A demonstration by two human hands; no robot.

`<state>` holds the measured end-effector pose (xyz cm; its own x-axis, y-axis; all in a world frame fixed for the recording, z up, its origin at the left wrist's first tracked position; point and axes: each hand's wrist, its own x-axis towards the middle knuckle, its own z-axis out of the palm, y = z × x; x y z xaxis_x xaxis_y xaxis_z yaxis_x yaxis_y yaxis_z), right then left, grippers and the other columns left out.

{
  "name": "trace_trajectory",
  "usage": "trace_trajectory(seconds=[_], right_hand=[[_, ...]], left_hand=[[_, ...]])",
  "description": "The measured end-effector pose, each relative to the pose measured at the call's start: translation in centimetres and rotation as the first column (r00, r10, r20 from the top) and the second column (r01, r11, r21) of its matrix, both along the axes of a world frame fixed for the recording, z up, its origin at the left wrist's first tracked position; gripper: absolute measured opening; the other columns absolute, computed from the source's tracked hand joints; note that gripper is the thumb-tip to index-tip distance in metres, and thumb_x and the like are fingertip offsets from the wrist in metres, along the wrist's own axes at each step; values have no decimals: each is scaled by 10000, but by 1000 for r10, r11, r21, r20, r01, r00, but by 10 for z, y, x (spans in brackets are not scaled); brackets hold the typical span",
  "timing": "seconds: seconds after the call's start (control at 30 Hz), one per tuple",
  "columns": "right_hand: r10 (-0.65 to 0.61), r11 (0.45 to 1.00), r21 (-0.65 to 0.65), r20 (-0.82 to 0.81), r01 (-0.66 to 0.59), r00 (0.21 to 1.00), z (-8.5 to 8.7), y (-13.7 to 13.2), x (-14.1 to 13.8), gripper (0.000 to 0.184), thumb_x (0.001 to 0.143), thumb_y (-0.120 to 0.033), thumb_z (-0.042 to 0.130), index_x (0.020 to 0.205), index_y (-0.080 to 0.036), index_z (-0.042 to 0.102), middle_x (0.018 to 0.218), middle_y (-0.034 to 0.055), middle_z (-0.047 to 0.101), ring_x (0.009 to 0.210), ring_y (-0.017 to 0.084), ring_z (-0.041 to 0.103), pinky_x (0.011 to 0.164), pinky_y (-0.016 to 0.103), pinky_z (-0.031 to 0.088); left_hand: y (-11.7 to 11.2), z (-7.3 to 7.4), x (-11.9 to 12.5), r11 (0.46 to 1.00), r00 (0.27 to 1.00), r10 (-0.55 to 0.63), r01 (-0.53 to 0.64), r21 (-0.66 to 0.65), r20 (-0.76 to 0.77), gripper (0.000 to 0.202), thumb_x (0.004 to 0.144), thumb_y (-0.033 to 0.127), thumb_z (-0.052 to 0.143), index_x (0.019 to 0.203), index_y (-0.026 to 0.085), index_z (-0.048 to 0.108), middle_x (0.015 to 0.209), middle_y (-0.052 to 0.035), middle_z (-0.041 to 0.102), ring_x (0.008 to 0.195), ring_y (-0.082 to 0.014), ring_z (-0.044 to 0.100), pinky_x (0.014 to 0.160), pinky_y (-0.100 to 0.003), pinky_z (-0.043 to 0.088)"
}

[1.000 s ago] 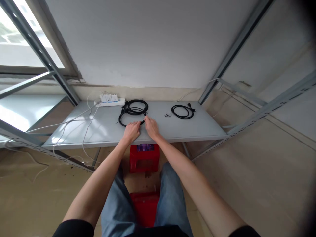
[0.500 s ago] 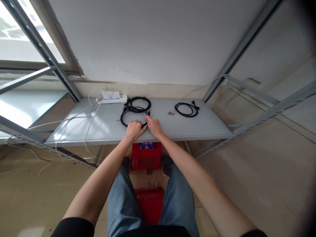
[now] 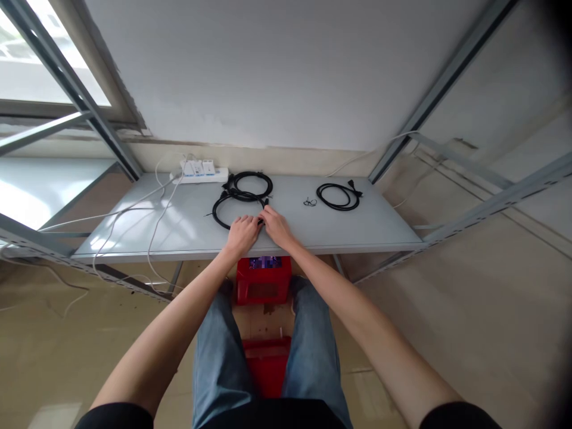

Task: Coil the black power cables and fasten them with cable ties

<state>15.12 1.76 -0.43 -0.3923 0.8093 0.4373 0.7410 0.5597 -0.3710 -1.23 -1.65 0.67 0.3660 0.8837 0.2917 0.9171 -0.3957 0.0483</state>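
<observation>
A black cable [image 3: 227, 202] lies coiled in a loop on the grey shelf board [image 3: 179, 235]. My left hand [image 3: 243, 232] rests on the near side of that loop, fingers curled over it. My right hand [image 3: 273, 226] sits right beside it, fingertips pinching the same cable near its end. A second black coil [image 3: 250, 185] lies just behind the first, touching it. Further right, a smaller tied coil [image 3: 338, 196] lies apart from both hands.
A white power strip [image 3: 201, 174] sits at the back left with white cords [image 3: 147, 220] trailing over the front edge. A small black tie [image 3: 307, 203] lies near the right coil. Red stools [image 3: 261, 286] stand under the shelf between my legs. Metal rack posts flank both sides.
Both hands stay on the near cable loop with only small finger shifts. The view has moved slightly.
</observation>
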Motion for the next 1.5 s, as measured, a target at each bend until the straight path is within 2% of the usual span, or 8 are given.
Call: trace_trajectory(seconds=[0.17, 0.37, 0.47, 0.6, 0.87, 1.13, 1.3, 1.5], right_hand=[[63, 998, -12, 65, -63, 996, 1, -1, 1, 409, 961, 36, 412, 1153, -201, 684, 1224, 82, 630, 985, 198, 616, 797, 284, 444], [67, 997, -48, 92, -62, 994, -1, 0, 0, 415, 1003, -28, 436, 1260, -234, 688, 1211, 74, 694, 990, 211, 654, 823, 290, 466], [76, 996, -56, 68, -72, 995, -2, 0, 1, 453, 1006, -32, 435, 1309, -257, 684, 1204, 61, 745, 1031, 221, 682, 850, 290, 470], [55, 996, -66, 37, -53, 998, -2, -1, 1, 484, 1010, -31, 420, 1360, -276, 647, 1215, 45, 772, 1035, 220, 704, 834, 282, 468], [18, 999, -33, 39, -16, 999, 3, -5, 2, 394, 1057, -93, 396, 1233, -251, 711, 1128, 64, 745, 964, 221, 675, 819, 295, 462], [64, 998, -21, -10, -64, 998, 1, -6, -1, 352, 1123, -196, 389, 1294, -237, 694, 1167, 75, 697, 983, 215, 656, 828, 293, 470], [83, 996, 46, -20, -82, 996, 0, -5, -1, 357, 1111, -172, 400, 1283, -232, 706, 1182, 99, 636, 1122, 228, 614, 930, 305, 492], [13, 997, 75, -10, -12, 1000, -3, -4, -2, 370, 1092, -171, 443, 1288, -249, 747, 1200, 116, 605, 1077, 238, 602, 939, 340, 507]], left_hand=[[-4, 2, 3, 990, 993, 115, -115, -76, -3, 390, 1129, 244, 309, 1290, 130, 645, 1126, -190, 778, 1076, -309, 740, 933, -403, 477], [-2, 6, 3, 973, 982, 188, -182, -144, 34, 365, 1122, 390, 385, 1286, 157, 613, 1107, -182, 793, 1057, -332, 763, 912, -404, 516], [-1, 7, 2, 967, 977, 209, -200, -158, 38, 352, 1106, 348, 396, 1308, 151, 606, 1108, -187, 794, 1049, -329, 768, 909, -396, 522], [1, 6, 1, 967, 981, 192, -182, -177, 38, 346, 1084, 276, 406, 1337, 143, 602, 1135, -191, 790, 1053, -331, 767, 879, -387, 520], [3, 2, -5, 990, 991, 86, -74, -123, 100, 361, 1028, 141, 428, 1317, 180, 640, 1199, -149, 771, 1118, -301, 721, 917, -370, 504], [1, -2, -6, 995, 994, 95, -94, -33, 45, 351, 1033, 113, 385, 1229, 156, 673, 1143, -162, 757, 1121, -317, 685, 967, -418, 458], [1, -3, -6, 994, 994, 107, -107, 4, 17, 339, 1033, 111, 380, 1209, 164, 665, 1121, -146, 757, 1097, -314, 687, 942, -415, 443], [1, -2, -4, 992, 991, 122, -121, -24, 46, 330, 1018, 104, 405, 1216, 174, 660, 1134, -155, 759, 1118, -315, 688, 950, -412, 438]])
